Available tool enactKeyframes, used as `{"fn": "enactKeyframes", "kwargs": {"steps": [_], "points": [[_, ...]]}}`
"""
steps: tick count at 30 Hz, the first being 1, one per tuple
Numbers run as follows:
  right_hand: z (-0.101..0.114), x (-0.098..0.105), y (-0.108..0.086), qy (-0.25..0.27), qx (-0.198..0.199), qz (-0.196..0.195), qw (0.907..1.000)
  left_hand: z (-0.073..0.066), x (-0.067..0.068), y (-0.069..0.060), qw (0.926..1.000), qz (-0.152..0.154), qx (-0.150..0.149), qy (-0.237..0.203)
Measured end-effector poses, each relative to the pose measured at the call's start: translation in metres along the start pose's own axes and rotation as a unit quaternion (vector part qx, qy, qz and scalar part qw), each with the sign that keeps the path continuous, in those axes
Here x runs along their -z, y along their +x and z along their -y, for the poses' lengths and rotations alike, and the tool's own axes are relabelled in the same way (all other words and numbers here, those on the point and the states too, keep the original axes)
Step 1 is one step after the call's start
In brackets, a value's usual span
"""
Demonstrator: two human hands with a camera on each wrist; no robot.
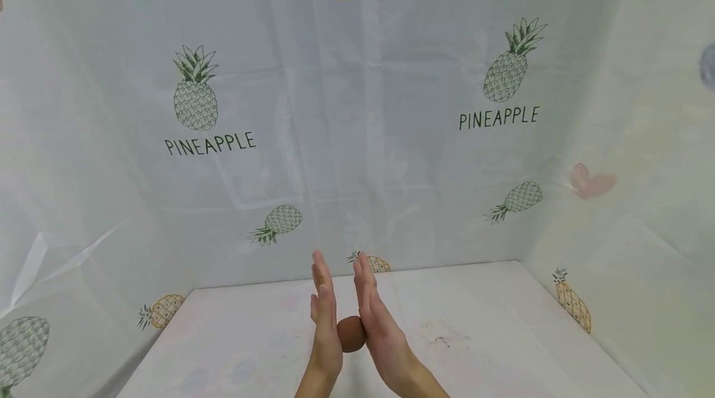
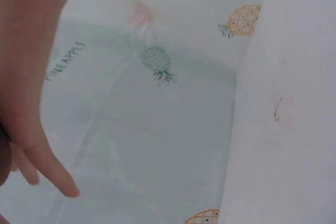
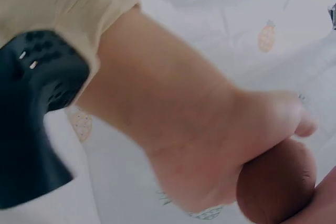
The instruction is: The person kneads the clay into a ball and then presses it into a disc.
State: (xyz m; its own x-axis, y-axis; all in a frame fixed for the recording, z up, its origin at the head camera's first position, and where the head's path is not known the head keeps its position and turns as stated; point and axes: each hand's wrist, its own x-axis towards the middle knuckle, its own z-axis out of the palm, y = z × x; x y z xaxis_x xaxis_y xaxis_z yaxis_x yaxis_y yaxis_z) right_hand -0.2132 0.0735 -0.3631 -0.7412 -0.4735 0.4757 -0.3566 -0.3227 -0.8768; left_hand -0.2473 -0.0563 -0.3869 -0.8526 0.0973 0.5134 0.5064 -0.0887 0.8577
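**Where our left hand (image 1: 326, 326) and right hand (image 1: 382, 326) face each other, a brown ball (image 1: 351, 334) sits between them**

We see the ball touching both palms, low down near the heels of our hands, with the white tabletop (image 1: 503, 330) behind it. It is a warm reddish brown, dull rather than shiny, and almost round, a little squared off in the head view. From the right wrist we notice a mostly smooth surface, with a few fine creases near one edge and a darker, shaded underside.

Our fingers point away from us, straight and uncurled, and the two sets stand apart with a gap between them; only our palms hold the ball. A beige sleeve (image 3: 63, 3) covers our right forearm. Pale sheeting (image 1: 391, 156) printed with pineapples surrounds the tabletop, where small brownish marks (image 1: 442, 341) lie to the right of our hands.
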Motion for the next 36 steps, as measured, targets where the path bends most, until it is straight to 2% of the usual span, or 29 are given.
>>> {"fn": "enactKeyframes", "kwargs": {"steps": [4,8,10,16,20,22,25,29,32,36], "points": [[0.007,0.002,-0.002,-0.015,0.029,-0.016,0.9993,0.006,-0.007,-0.003,0.9998,0.011,0.013,0.005],[0.014,0.01,-0.004,-0.024,0.061,-0.039,0.9971,0.008,-0.022,-0.012,0.9985,0.053,0.013,0.013],[0.017,0.015,-0.004,-0.032,0.074,-0.051,0.9954,0.006,-0.029,-0.017,0.997,0.074,0.021,0.002],[0.017,0.03,-0.004,-0.065,0.094,-0.097,0.9887,-0.01,-0.04,-0.029,0.9887,0.144,0.019,-0.036],[0.009,0.033,-0.004,-0.067,0.075,-0.105,0.9893,-0.024,-0.037,-0.033,0.982,0.173,0.022,-0.072],[0.004,0.032,-0.003,-0.061,0.056,-0.095,0.992,-0.029,-0.034,-0.031,0.9808,0.172,0.021,-0.089],[-0.001,0.027,-0.001,-0.054,0.023,-0.07,0.9958,-0.032,-0.028,-0.027,0.9839,0.153,0.004,-0.093],[-0.004,0.018,0.0,-0.041,-0.014,-0.022,0.9988,-0.032,-0.018,-0.021,0.9919,0.108,-0.012,-0.065],[-0.005,0.011,0.0,-0.037,-0.031,0.015,0.9987,-0.029,-0.01,-0.017,0.9949,0.079,-0.016,-0.061],[-0.002,0.001,-0.001,-0.048,-0.038,0.029,0.9977,-0.023,-0.001,-0.01,0.9974,0.044,-0.017,-0.055]]}}
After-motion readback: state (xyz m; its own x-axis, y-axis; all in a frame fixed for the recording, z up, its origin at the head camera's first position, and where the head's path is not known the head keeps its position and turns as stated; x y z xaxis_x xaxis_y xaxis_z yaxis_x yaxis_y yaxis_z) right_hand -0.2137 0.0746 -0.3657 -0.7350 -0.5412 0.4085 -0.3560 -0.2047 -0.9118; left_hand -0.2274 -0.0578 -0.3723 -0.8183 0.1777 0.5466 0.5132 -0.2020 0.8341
